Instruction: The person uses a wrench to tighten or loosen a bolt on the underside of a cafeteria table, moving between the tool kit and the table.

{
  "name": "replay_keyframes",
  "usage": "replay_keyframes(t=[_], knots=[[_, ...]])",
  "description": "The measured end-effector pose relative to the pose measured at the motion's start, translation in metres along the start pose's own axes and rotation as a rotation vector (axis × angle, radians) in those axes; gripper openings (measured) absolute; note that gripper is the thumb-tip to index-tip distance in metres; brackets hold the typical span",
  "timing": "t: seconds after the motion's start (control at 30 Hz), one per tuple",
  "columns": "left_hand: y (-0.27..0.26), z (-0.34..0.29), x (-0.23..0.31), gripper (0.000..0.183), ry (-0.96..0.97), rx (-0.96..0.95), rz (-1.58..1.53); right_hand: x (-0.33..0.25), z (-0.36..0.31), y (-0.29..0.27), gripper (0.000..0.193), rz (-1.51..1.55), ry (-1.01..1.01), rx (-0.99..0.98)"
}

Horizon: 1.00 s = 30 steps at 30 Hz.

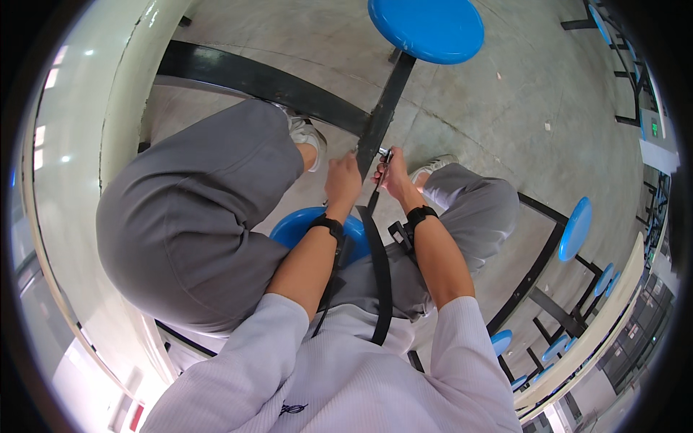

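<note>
A black metal bar (pixel 380 108) of the seat frame runs from a round blue stool seat (pixel 427 27) down between my hands. My left hand (pixel 343 179) is closed at the bar's left side, its fingertips against the edge; what they pinch, if anything, is hidden. On the bar's other side my right hand (pixel 395 175) grips a slim hand tool (pixel 386 157) with a shiny metal end and a dark shaft. The metal end touches or nearly touches the bar. Its exact kind is too small to tell.
A black crossbeam (pixel 267 78) joins the bar from the left. A pale table edge (pixel 126 94) stands close on my left. Another blue seat (pixel 289 225) is beneath me, and a black strap (pixel 380 274) hangs before my chest. Further seats (pixel 575 229) stand right.
</note>
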State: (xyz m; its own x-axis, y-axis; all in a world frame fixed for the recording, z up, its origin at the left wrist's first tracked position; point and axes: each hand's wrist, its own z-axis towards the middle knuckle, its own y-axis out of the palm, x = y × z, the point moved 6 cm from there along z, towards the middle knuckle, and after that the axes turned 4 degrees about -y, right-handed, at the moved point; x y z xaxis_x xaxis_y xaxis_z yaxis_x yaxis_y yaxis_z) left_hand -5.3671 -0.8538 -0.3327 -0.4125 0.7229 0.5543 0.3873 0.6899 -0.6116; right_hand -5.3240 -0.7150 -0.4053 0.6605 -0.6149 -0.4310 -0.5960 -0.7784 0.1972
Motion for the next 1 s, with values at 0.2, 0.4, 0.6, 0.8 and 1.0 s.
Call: replay_keyframes(t=[0.2,0.4,0.6,0.8,1.0], knots=[[0.006,0.02,-0.001,0.039,0.069,0.1,-0.064,0.002,0.003,0.003,0.055,-0.017,-0.084,-0.016],[0.005,0.014,-0.004,0.035,-0.007,0.137,-0.036,-0.001,0.004,0.002,0.053,-0.045,-0.078,-0.024],[-0.001,0.008,0.002,0.033,0.05,0.121,0.064,0.003,0.008,-0.004,0.051,-0.09,-0.042,-0.01],[-0.003,0.017,0.002,0.034,0.059,0.098,0.084,0.006,0.003,0.004,0.053,-0.076,0.007,-0.004],[-0.001,0.017,0.009,0.036,0.118,0.094,0.042,0.0,0.015,-0.002,0.048,-0.097,-0.176,-0.069]])
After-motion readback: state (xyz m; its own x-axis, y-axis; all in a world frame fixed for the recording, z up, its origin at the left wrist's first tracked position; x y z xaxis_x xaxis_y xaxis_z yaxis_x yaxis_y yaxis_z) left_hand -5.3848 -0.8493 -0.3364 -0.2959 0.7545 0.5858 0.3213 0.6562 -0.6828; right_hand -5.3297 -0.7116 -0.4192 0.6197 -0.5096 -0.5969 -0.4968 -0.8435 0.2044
